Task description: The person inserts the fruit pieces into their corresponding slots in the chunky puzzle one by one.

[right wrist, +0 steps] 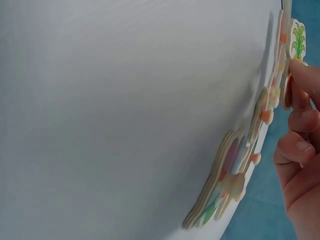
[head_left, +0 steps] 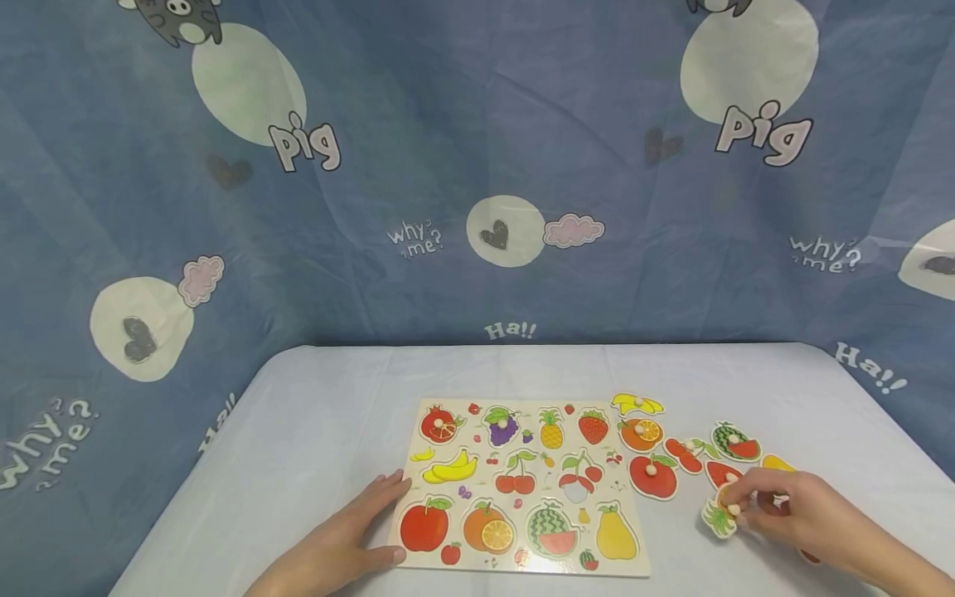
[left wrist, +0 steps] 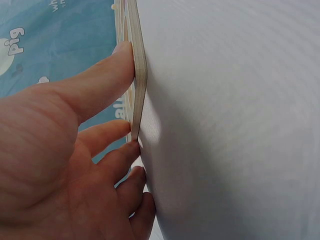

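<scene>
A wooden fruit puzzle board (head_left: 552,489) lies flat on the table. My left hand (head_left: 339,535) rests at its left edge, thumb and fingertips touching the rim, as the left wrist view also shows. Between thumb and fingers my right hand (head_left: 802,506) pinches a pineapple puzzle piece (head_left: 718,521), right of the board and tilted. Its green leaves (right wrist: 298,40) show in the right wrist view; the fingers cover much of its body. Knobbed pomegranate (head_left: 448,428) and grape (head_left: 504,429) pieces sit in the board's top row.
Loose knobbed pieces lie right of the board: bananas (head_left: 630,404), an orange (head_left: 632,434), an apple (head_left: 662,481), cherries (head_left: 688,458), a watermelon (head_left: 739,445). A red piece (head_left: 720,473) and a yellow piece (head_left: 778,463) are partly hidden by my right hand. Blue patterned cloth (head_left: 418,298) hangs behind the table.
</scene>
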The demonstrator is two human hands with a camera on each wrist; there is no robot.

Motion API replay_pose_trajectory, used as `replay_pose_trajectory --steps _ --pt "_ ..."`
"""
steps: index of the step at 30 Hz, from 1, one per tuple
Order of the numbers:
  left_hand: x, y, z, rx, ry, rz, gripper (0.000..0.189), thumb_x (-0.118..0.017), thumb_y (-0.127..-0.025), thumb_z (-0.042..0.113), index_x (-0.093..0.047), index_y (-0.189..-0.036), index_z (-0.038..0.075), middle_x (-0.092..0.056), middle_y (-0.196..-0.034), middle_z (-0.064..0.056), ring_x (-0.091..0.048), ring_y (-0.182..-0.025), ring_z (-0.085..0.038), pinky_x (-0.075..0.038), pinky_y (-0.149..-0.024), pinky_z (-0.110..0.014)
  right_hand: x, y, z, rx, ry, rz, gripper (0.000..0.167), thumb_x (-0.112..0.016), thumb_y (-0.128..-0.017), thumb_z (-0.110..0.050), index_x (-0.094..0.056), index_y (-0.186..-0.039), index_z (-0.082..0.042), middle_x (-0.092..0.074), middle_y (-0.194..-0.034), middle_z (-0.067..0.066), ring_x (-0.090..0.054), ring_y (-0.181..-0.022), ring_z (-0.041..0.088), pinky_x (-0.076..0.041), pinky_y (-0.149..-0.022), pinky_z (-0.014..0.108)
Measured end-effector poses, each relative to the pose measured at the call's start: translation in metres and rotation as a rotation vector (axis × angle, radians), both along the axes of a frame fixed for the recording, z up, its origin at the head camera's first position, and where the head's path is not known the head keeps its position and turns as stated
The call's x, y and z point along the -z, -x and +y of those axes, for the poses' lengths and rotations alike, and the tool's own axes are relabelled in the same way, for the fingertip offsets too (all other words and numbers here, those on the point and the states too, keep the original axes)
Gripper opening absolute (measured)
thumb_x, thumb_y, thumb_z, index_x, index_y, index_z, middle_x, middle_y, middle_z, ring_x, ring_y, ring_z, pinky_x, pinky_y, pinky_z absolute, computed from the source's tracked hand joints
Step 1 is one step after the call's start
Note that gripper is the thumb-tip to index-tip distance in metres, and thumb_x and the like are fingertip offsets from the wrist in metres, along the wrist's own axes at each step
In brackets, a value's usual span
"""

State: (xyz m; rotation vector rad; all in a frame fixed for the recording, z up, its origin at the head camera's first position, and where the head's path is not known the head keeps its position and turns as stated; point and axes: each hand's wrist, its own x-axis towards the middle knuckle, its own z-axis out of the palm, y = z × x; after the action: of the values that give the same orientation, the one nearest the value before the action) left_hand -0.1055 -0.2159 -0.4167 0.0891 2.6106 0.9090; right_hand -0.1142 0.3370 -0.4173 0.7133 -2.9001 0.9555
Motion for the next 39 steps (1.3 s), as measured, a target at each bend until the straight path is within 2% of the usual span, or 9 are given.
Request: replay_pose_trajectory --steps 5,10,18,25,33,36,39 --pt "-0.001 0.000 0.000 0.001 0.000 -0.001 0.089 -0.084 -0.072 0.041 -0.043 -0.149 0.028 -0.034 -0.157 -0.003 -0.031 -0.140 -0.033 -0.037 -0.103 -0.062 -0.005 0.004 -0.009 0.031 -0.012 -0.037 0.022 -0.081 -0.080 -0.016 -0.071 -0.093 -0.031 -0.060 -0.083 -0.018 -0.049 -0.071 0.002 -0.042 -0.055 0.021" --pt "-0.001 -0.001 0.000 0.007 -0.002 0.009 0.089 -0.084 -0.072 0.041 -0.043 -0.149 0.028 -0.034 -0.157 -0.002 -0.031 -0.140 -0.033 -0.037 -0.104 -0.062 -0.007 0.006 -0.016 0.026 0.016 0.019 0.023 -0.083 -0.078 -0.012 -0.073 -0.091 -0.028 -0.060 -0.080 -0.018 -0.050 -0.069 0.002 -0.043 -0.055 0.020" --pt "0.000 0.001 0.000 0.008 0.000 0.018 0.089 -0.085 -0.071 0.040 -0.043 -0.149 0.028 -0.034 -0.157 -0.002 -0.031 -0.140 -0.033 -0.039 -0.102 -0.062 -0.013 0.014 -0.026 0.061 -0.029 -0.095 0.015 -0.081 -0.079 -0.017 -0.075 -0.091 -0.025 -0.063 -0.084 -0.015 -0.050 -0.072 0.002 -0.048 -0.060 0.021" --pt "-0.002 -0.001 -0.001 0.017 -0.013 0.013 0.089 -0.084 -0.072 0.041 -0.043 -0.150 0.028 -0.033 -0.157 -0.001 -0.030 -0.141 -0.033 -0.036 -0.105 -0.062 -0.013 0.017 -0.034 0.037 0.027 -0.032 0.014 -0.081 -0.081 -0.016 -0.075 -0.090 -0.025 -0.059 -0.074 -0.016 -0.050 -0.068 0.003 -0.045 -0.055 0.021" --pt "-0.001 0.000 0.000 0.009 0.000 0.002 0.089 -0.084 -0.072 0.042 -0.043 -0.149 0.029 -0.033 -0.157 -0.001 -0.030 -0.141 -0.033 -0.037 -0.103 -0.063 -0.013 0.019 -0.041 0.045 0.053 0.028 0.016 -0.081 -0.081 -0.015 -0.074 -0.087 -0.028 -0.057 -0.072 -0.017 -0.049 -0.065 0.002 -0.042 -0.052 0.021" --pt "0.000 0.000 -0.001 0.009 -0.003 0.000 0.089 -0.084 -0.072 0.042 -0.043 -0.149 0.029 -0.033 -0.157 -0.002 -0.029 -0.141 -0.033 -0.037 -0.103 -0.063 -0.015 0.020 -0.045 0.057 0.053 0.025 0.016 -0.081 -0.081 -0.016 -0.074 -0.087 -0.029 -0.057 -0.070 -0.017 -0.048 -0.064 0.002 -0.041 -0.050 0.021" --pt "0.000 0.000 -0.001 0.008 -0.012 -0.004 0.089 -0.084 -0.072 0.042 -0.043 -0.150 0.028 -0.033 -0.157 -0.003 -0.030 -0.141 -0.034 -0.037 -0.103 -0.063 -0.016 0.022 -0.049 0.070 0.064 -0.019 0.013 -0.081 -0.081 -0.019 -0.074 -0.088 -0.028 -0.059 -0.070 -0.016 -0.049 -0.063 0.004 -0.042 -0.050 0.022"
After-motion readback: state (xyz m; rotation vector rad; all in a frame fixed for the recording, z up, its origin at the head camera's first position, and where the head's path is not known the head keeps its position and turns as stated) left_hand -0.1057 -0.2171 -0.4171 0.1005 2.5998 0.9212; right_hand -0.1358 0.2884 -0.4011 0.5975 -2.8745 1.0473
